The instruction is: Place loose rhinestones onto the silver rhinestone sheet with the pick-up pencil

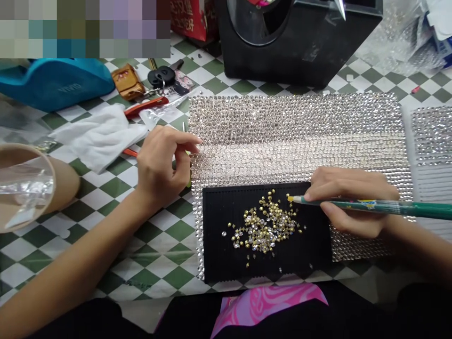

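Note:
A wide sheet of rhinestone rows [296, 117] lies on the checkered tabletop. On its lower part rests a black tray [226, 263] with a scattered pile of small gold-backed stones [268, 228]. My right hand [353, 197] is closed round a green pen-like tool [413, 208], whose yellowish tip is over the stones at the pile's upper right. At the sheet's left edge is my left hand [164, 162], thumb and forefinger bent towards each other and their tips at the stones; whether something is between them is too small to tell.
A black bin [275, 61] stands behind the sheet. At the left are a paper cup [67, 183], white cloth [102, 134], keys [161, 75] and a blue tape dispenser [60, 82]. Another stone sheet [432, 134] lies at the right.

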Demonstrator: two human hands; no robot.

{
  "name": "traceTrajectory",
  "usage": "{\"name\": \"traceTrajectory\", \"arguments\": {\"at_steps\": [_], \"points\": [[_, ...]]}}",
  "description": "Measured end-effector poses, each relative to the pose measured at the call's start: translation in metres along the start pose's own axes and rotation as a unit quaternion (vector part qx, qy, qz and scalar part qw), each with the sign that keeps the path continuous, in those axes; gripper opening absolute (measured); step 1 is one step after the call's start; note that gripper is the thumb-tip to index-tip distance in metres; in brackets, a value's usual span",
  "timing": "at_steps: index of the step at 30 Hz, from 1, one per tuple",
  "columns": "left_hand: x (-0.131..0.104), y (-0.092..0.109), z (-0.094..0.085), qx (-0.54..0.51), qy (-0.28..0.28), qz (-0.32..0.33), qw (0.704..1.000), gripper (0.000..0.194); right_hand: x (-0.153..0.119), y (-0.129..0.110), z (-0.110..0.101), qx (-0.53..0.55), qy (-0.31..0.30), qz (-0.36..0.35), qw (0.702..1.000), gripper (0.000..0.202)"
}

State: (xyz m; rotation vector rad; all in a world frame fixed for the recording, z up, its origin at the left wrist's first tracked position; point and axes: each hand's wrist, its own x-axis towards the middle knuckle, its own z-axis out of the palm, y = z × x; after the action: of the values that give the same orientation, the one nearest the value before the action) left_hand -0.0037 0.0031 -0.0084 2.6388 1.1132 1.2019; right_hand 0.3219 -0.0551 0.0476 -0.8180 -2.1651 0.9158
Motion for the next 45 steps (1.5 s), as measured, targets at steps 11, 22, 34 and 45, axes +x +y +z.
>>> {"name": "traceTrajectory", "arguments": {"at_steps": [11, 22, 34, 45], "points": [[0.0, 0.001, 0.0, 0.004, 0.0, -0.007, 1.0, 0.034, 0.001, 0.002, 0.0, 0.0, -0.002, -0.004, 1.0, 0.018], [-0.001, 0.0, 0.0, 0.005, -0.001, -0.014, 1.0, 0.033, 0.0, 0.003, 0.0, -0.002, -0.007, 0.001, 1.0, 0.017], [-0.001, 0.001, 0.0, 0.009, 0.002, -0.011, 1.0, 0.034, -0.006, 0.012, -0.007, -0.077, 0.229, 0.054, 0.969, 0.024], [-0.001, 0.001, 0.0, 0.001, 0.0, -0.008, 1.0, 0.034, -0.004, 0.039, -0.015, -0.15, 0.217, 0.104, 0.959, 0.019]]}}
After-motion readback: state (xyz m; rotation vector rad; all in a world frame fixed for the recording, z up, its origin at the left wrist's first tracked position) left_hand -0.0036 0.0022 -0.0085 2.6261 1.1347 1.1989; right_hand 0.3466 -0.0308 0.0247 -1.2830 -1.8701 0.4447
